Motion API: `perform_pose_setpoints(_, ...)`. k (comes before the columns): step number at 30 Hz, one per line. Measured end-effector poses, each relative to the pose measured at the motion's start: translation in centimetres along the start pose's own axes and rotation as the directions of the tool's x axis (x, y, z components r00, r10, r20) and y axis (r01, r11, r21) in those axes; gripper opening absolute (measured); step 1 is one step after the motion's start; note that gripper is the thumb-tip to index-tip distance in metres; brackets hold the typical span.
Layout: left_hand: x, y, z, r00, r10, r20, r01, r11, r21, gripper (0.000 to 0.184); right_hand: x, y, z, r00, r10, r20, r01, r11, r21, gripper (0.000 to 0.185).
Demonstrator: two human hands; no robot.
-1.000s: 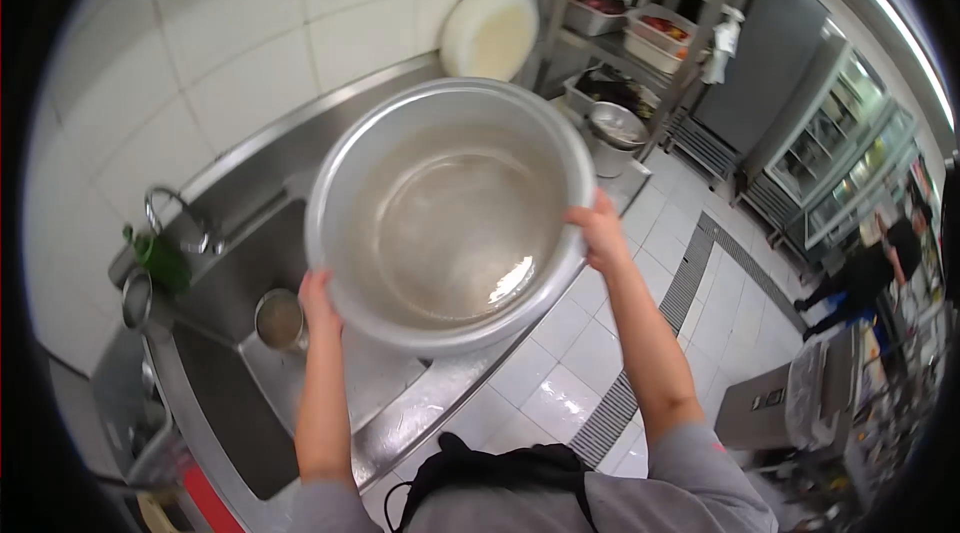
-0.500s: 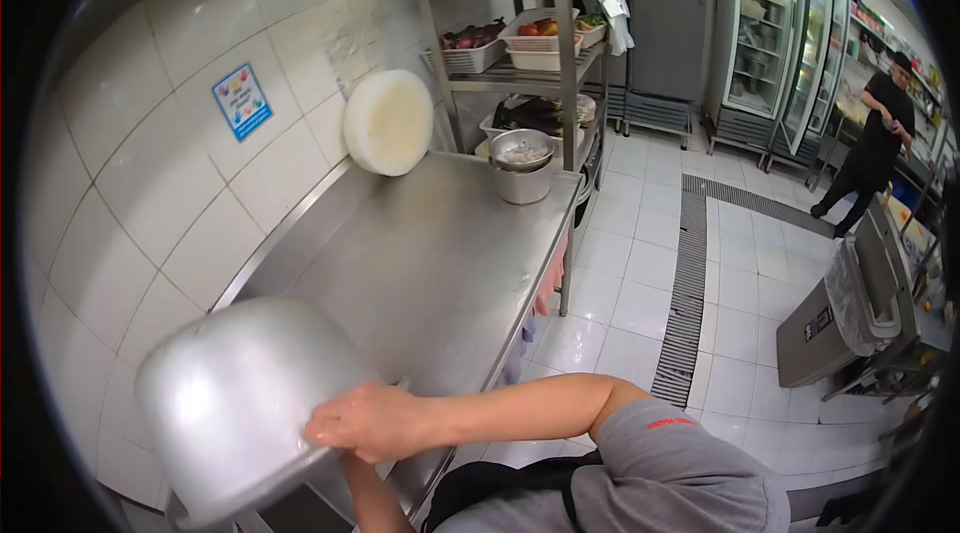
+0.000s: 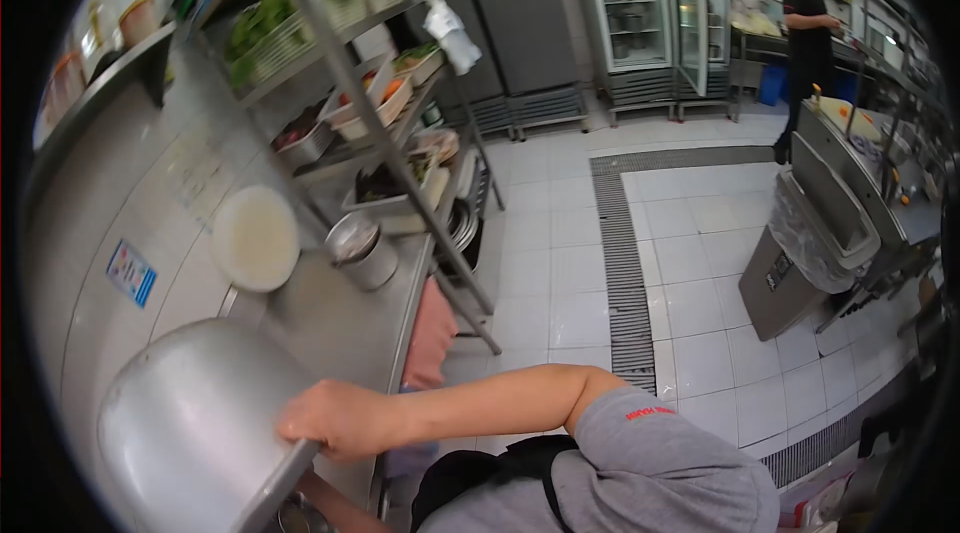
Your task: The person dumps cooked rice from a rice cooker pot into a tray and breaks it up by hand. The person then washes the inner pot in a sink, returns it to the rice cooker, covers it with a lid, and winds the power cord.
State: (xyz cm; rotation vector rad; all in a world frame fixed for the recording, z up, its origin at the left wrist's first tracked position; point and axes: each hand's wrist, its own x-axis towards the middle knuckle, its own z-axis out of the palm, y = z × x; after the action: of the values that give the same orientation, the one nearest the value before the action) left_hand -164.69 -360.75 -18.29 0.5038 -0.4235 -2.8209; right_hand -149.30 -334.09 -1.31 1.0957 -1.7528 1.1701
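A large aluminium pot (image 3: 190,413) hangs tilted at the lower left, its rounded outside facing the wall and me. My right hand (image 3: 338,420) is closed on the pot's rim at its right side. Of my left arm, only the forearm shows below the right one; my left hand is hidden behind the pot. Beyond the pot runs a steel table (image 3: 320,318). At its far end stand a smaller metal pot (image 3: 370,263) with a bowl or strainer (image 3: 352,236) on top. A thick round white board (image 3: 256,238) leans against the tiled wall.
A steel rack (image 3: 350,53) with vegetable baskets rises behind the table. Cloths (image 3: 430,333) hang from the table edge. A grey bin (image 3: 800,263) stands to the right on the tiled floor, past a drain grate (image 3: 622,263). A person in black (image 3: 808,43) stands farther back.
The view has swung to the right. The pot, still in my right hand, has tilted differently and sits lower left in view. The person at the back now has their arms held forward.
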Motion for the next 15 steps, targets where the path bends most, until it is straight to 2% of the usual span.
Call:
perform_pose_setpoints(4, -2.0, -10.6, 9.3, 0.997, -0.066, -0.037, 0.061, 0.992, -0.115, 0.040, -1.7, 3.2, -12.8, 0.987, 0.029, -0.156, -0.057, 0.983, -0.174, 0.025)
perform_pose_setpoints(5, -3.2, -13.6, 11.8, 0.995, -0.102, -0.002, 0.102, 0.990, -0.102, 0.040, -2.3, 3.5, -16.6, 0.957, 0.112, -0.269, -0.162, 0.971, -0.173, 0.026)
perform_pose_setpoints(7, -6.1, -20.4, 16.0, 0.971, -0.232, 0.054, 0.235, 0.971, -0.045, 0.046, -4.1, 5.1, -24.0, 0.856, 0.238, -0.459, -0.338, 0.929, -0.149, 0.028)
perform_pose_setpoints(10, -7.0, -30.2, 19.7, 0.917, -0.393, 0.062, 0.388, 0.918, 0.084, 0.053, -10.8, 7.9, -34.6, 0.646, 0.351, -0.678, -0.559, 0.822, -0.108, 0.029)
perform_pose_setpoints(11, -5.9, -34.8, 20.1, 0.853, -0.469, 0.230, 0.417, 0.877, 0.240, 0.057, -14.1, 8.1, -37.1, 0.588, 0.304, -0.750, -0.669, 0.703, -0.240, 0.030)
perform_pose_setpoints(12, -5.2, -40.0, 20.4, 0.745, -0.551, 0.375, 0.423, 0.826, 0.373, 0.060, -17.0, 7.4, -39.5, 0.548, 0.242, -0.801, -0.761, 0.542, -0.357, 0.031)
perform_pose_setpoints(13, -5.9, -45.2, 20.7, 0.621, -0.687, 0.378, 0.483, 0.715, 0.505, 0.060, -18.2, 5.0, -40.5, 0.480, 0.218, -0.850, -0.689, 0.693, -0.211, 0.031)
perform_pose_setpoints(14, -7.4, -50.8, 20.8, 0.481, -0.800, 0.358, 0.515, 0.588, 0.623, 0.060, -19.6, 2.9, -41.4, 0.386, 0.198, -0.901, -0.788, 0.578, -0.211, 0.031)
perform_pose_setpoints(15, -8.3, -56.6, 20.0, 0.423, -0.864, 0.274, 0.339, 0.431, 0.836, 0.061, -21.9, 2.6, -42.3, 0.261, 0.161, -0.952, -0.854, 0.499, -0.150, 0.031)
